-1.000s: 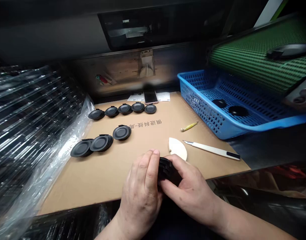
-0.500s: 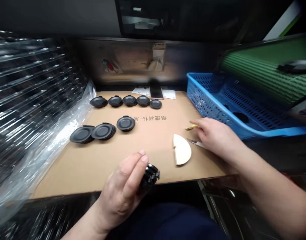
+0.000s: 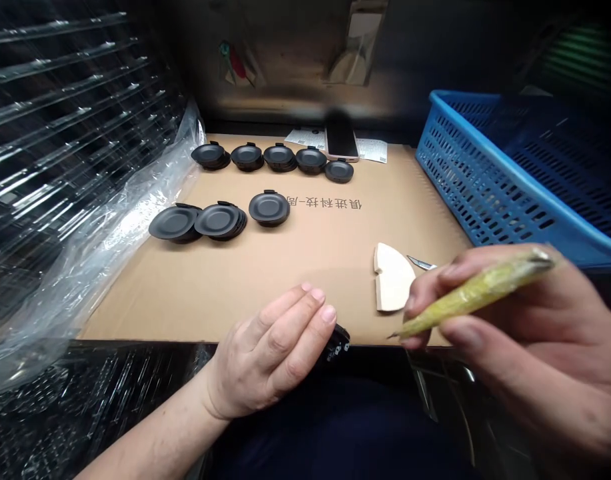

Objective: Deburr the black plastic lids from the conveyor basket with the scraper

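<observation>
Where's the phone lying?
In the head view, the smartphone lies between paper slips at the cardboard sheet's far edge, just behind the rightmost black disc, left of the blue basket.

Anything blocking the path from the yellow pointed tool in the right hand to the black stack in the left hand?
Nothing visible does: only a gap separates the yellow-wrapped pointed tool in the right hand from the stack of black round lids in the left hand. The cream notched piece lies beyond that path, on the cardboard sheet.
</observation>
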Tool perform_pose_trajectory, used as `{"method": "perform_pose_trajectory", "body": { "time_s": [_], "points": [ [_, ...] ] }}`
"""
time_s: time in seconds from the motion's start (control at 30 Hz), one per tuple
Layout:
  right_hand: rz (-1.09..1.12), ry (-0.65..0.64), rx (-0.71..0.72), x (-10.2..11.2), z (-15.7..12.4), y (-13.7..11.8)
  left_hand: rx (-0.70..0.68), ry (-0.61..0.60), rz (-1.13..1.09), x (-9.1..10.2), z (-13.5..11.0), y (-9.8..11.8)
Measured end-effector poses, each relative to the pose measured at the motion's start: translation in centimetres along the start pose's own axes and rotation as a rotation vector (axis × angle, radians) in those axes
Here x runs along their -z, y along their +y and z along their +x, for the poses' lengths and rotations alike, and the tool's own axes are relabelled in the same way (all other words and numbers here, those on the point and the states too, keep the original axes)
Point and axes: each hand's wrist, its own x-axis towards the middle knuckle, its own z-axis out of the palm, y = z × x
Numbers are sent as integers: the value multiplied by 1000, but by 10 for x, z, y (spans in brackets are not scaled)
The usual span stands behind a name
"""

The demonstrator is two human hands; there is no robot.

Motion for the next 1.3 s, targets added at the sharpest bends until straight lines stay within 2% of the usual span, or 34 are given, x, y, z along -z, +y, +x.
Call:
{"method": "perform_pose_trajectory", "body": {
  "time_s": [0.2, 0.43, 0.87, 1.03, 1.3],
  "points": [
    [-223, -119, 125, -12, -11, 9, -51, 23, 34, -1, 2, -2],
    [-235, -125, 58, -19, -12, 10, -49, 20, 66, -2, 4, -2],
    [-294, -105, 49, -18, -11, 8, -47, -16, 46, 2, 4, -2],
    [-314, -103, 57, -20, -9, 7, -69, 24, 66, -1, 4, -3],
    [-370, -176, 104, -17, -6, 3, -89, 11, 22, 0, 6, -3]
  ]
}}
